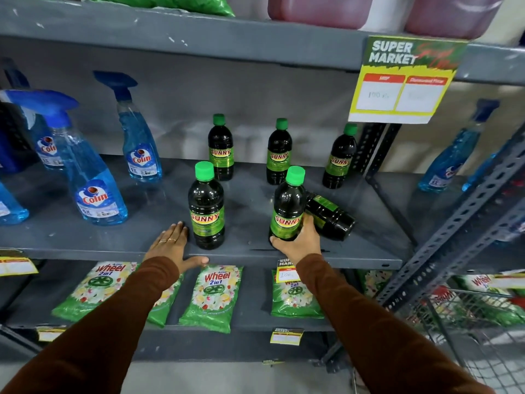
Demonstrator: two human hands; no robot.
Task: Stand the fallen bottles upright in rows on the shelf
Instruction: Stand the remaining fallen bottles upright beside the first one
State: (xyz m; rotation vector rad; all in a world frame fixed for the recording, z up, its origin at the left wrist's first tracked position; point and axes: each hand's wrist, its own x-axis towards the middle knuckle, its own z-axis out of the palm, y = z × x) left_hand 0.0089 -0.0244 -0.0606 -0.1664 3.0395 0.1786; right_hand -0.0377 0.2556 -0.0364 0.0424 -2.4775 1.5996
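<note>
Three dark Sunny bottles with green caps stand in a back row on the grey shelf (250, 200): one at left (220, 147), one in the middle (279, 152), one at right (339, 157). A fourth bottle (206, 207) stands upright at the front left. My right hand (298, 240) grips the base of a fifth bottle (287, 206), which stands upright at the front right. Just behind it, one bottle (331, 216) lies on its side, base toward me. My left hand (173, 243) rests flat on the shelf's front edge, beside the front left bottle, holding nothing.
Blue Colin spray bottles (93, 180) stand on the left of the same shelf, and more (451, 155) on the neighbouring rack at right. Green Wheel detergent packs (213, 297) lie on the shelf below. A price sign (403, 81) hangs from the shelf above. A wire cart (468, 331) stands at lower right.
</note>
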